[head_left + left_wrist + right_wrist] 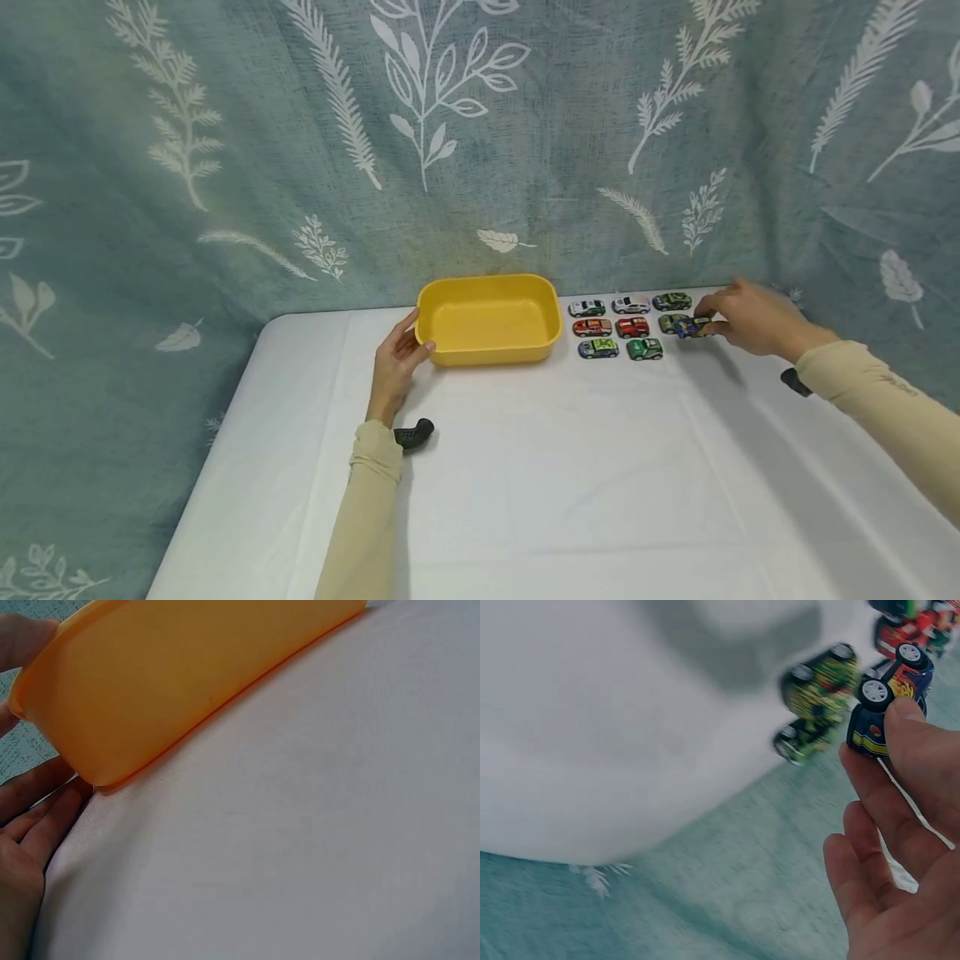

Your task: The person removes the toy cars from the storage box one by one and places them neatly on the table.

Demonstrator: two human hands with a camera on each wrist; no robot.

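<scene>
A yellow plastic tub [491, 358] stands at the back of the white table. My left hand [399, 357] grips its left end, thumb by the front corner and fingers along the side; the left wrist view shows fingers at the tub's rim [45, 656] and lower corner. Between thumb and fingertips, my right hand [757, 321] pinches a dark blue toy car [877, 712] with yellow and orange markings. It is above the table at the right end of the car group, in front of a green camouflage toy car [670, 323]. Another camouflage car [672, 302] sits behind.
Several toy cars stand in rows right of the tub, among them a red car [633, 327], a green car [645, 349] and a white car [631, 305]. A patterned teal curtain [480, 167] hangs behind the table. Black wrist devices [414, 434] show at both wrists.
</scene>
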